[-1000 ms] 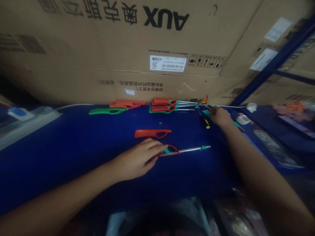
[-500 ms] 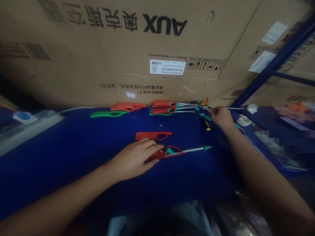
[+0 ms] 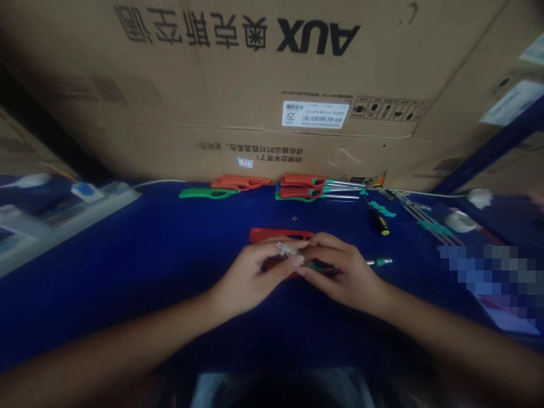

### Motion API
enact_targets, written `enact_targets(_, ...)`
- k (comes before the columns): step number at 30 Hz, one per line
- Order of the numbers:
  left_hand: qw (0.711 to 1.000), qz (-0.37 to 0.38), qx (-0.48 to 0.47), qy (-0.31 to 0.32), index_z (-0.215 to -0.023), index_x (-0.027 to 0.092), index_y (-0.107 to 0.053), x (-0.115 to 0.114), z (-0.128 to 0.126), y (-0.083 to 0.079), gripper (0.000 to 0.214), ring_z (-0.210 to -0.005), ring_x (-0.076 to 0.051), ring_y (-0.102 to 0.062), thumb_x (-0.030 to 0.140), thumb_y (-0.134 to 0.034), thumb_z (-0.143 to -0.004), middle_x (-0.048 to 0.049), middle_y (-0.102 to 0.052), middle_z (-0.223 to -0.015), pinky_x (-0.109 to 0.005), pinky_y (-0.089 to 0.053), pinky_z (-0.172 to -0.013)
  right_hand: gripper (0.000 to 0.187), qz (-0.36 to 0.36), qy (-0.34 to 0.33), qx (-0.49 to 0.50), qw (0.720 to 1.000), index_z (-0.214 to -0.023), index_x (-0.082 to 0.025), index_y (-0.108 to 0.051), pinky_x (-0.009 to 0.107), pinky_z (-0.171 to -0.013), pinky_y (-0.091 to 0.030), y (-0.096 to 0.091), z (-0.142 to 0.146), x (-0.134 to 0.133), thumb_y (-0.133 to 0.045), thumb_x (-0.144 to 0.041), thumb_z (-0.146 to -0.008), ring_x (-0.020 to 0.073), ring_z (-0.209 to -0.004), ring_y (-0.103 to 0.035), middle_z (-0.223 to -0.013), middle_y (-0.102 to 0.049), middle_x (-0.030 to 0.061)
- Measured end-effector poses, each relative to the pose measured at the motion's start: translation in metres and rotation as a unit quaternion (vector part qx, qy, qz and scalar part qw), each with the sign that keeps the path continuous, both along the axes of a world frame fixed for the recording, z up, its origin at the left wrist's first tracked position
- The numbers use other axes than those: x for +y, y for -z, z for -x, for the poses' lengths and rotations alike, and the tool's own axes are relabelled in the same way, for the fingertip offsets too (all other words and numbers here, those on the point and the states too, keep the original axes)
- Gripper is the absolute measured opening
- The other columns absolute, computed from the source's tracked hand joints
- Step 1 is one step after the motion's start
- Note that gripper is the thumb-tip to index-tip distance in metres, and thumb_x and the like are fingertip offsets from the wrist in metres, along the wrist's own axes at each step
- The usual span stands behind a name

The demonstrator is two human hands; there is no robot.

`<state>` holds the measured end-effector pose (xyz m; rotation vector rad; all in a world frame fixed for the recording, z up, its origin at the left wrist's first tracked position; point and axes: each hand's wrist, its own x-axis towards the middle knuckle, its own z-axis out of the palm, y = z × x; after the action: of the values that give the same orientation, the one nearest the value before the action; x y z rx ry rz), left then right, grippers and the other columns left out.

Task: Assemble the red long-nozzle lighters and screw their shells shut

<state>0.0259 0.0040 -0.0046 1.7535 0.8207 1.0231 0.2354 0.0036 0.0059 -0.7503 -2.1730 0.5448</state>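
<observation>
I'm pinching a small clear part between the thumb and fingers of my left hand, right over the opened red lighter body. My right hand is coming in opposite, fingers curled and tips at the clear part; from here I'm not able to tell if it's gripping that, the body, or both. The body is lying on the bench under both hands, mostly hidden, its green-tipped metal tube sticking out past the right hand.

Progress, judging by layout: this one is looking partway. Its insides are showing, a loose red shell half is lying just behind the hands, not on the body, and some tiny metal pieces, probably screws, are sitting beyond that. The stacked lighters at the back are looking whole, tubes on, so I'm counting those as done. Not done: an orange-red shell and a green shell are lying to their left with no tubes showing, and loose metal tubes plus green pieces are lying on the right. The yellow-and-black screwdriver is resting near them, in neither hand.
</observation>
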Motion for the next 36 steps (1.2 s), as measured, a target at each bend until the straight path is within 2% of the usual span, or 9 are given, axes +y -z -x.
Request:
enact_targets(3, 0.999, 0.034, -0.033, -0.012, -0.098, 0.018, -0.074, 0.002, 0.001, 0.000, 0.016, -0.113, -0.022, -0.068, 0.032, -0.068, -0.091, -0.0078, -0.074, -0.114, -0.036, -0.054, -0.103, 0.022, 0.008, -0.053, -0.073, 0.996, -0.109, -0.021, -0.068, 0.034, -0.089, -0.055, 0.000, -0.009, 0.005, -0.069, -0.030, -0.090, 0.0196, -0.100, -0.062, -0.106, -0.063, 0.0092)
enact_targets(6, 0.995, 0.089, -0.039, -0.031, -0.095, 0.016, -0.071, 0.007, 0.005, -0.002, 0.021, -0.098, -0.021, -0.071, 0.036, -0.065, -0.093, -0.0083, -0.076, -0.101, -0.034, -0.058, -0.092, 0.033, 0.010, -0.057, -0.172, 0.983, -0.117, -0.022, -0.064, 0.037, -0.093, -0.052, 0.001, -0.021, 0.013, -0.072, -0.029, -0.086, 0.0225, -0.108, -0.061, -0.117, -0.061, 0.0104)
enact_targets(9, 0.990, 0.136, -0.022, -0.027, -0.091, 0.014, -0.068, 0.011, 0.007, -0.004, 0.026, -0.075, -0.015, -0.069, 0.040, -0.061, -0.094, -0.0057, -0.073, -0.087, -0.028, -0.058, -0.074, 0.017, 0.005, -0.055, -0.220, 0.974, -0.105, -0.023, -0.067, 0.035, -0.087, -0.051, 0.004, -0.027, 0.017, -0.068, -0.022, -0.088, 0.0198, -0.100, -0.062, -0.112, -0.062, 0.0078)
enact_targets(13, 0.991, 0.129, 0.016, -0.021, -0.076, 0.015, -0.061, 0.011, 0.007, -0.004, 0.024, -0.058, -0.008, -0.053, 0.035, -0.065, -0.090, 0.0011, -0.062, -0.070, -0.021, -0.047, -0.058, 0.008, 0.032, -0.071, -0.184, 0.980, -0.095, -0.022, -0.071, 0.029, -0.081, -0.049, 0.007, -0.026, 0.018, -0.064, -0.020, -0.093, 0.0147, -0.089, -0.063, -0.100, -0.064, 0.0040)
enact_targets(19, 0.986, 0.150, 0.074, -0.005, -0.083, 0.016, -0.060, 0.009, 0.008, -0.006, 0.024, -0.057, -0.009, -0.048, 0.037, -0.059, -0.094, 0.0038, -0.052, -0.065, -0.020, -0.040, -0.055, 0.008, 0.188, -0.005, -0.082, 0.979, -0.086, -0.019, -0.071, 0.021, -0.057, -0.045, 0.004, -0.021, 0.017, -0.068, -0.025, -0.090, 0.0084, -0.063, -0.057, -0.084, -0.065, 0.0013)
enact_targets(23, 0.980, 0.158, 0.118, 0.034, -0.094, 0.016, -0.062, 0.008, 0.009, -0.007, 0.021, -0.059, -0.010, -0.050, 0.037, -0.056, -0.095, 0.0023, -0.056, -0.070, -0.021, -0.040, -0.054, 0.022, 0.376, 0.025, -0.014, 0.926, -0.089, -0.018, -0.067, 0.021, -0.047, -0.049, 0.007, -0.021, 0.018, -0.069, -0.040, -0.088, 0.0091, -0.047, -0.057, -0.058, -0.060, -0.0044)
enact_targets(25, 0.981, 0.138, 0.132, 0.040, -0.093, 0.017, -0.064, 0.007, 0.009, -0.006, 0.021, -0.066, -0.011, -0.052, 0.037, -0.057, -0.094, 0.0007, -0.058, -0.076, -0.022, -0.042, -0.059, 0.027, 0.426, 0.019, 0.011, 0.904, -0.088, -0.018, -0.065, 0.021, -0.047, -0.052, 0.008, -0.020, 0.019, -0.072, -0.044, -0.085, 0.0096, -0.046, -0.059, -0.055, -0.059, -0.0053)
enact_targets(28, 0.981, 0.144, 0.124, 0.043, -0.092, 0.017, -0.065, 0.007, 0.008, -0.007, 0.029, -0.068, -0.012, -0.052, 0.043, -0.056, -0.095, 0.0005, -0.057, -0.077, -0.023, -0.043, -0.062, 0.027, 0.440, 0.007, 0.034, 0.897, -0.086, -0.017, -0.065, 0.020, -0.050, -0.053, 0.009, -0.018, 0.020, -0.075, -0.042, -0.083, 0.0091, -0.049, -0.062, -0.059, -0.063, -0.0040)
enact_targets(36, 0.980, 0.164, 0.104, 0.039, -0.101, 0.022, -0.066, 0.002, 0.011, -0.017, 0.035, -0.055, -0.012, -0.041, 0.051, -0.046, -0.099, 0.0048, -0.041, -0.058, -0.023, -0.035, -0.052, 0.026, 0.430, -0.016, 0.045, 0.902, -0.090, -0.016, -0.065, 0.021, -0.054, -0.054, 0.012, -0.014, 0.016, -0.073, -0.041, -0.084, 0.0100, -0.053, -0.064, -0.059, -0.063, -0.0035)
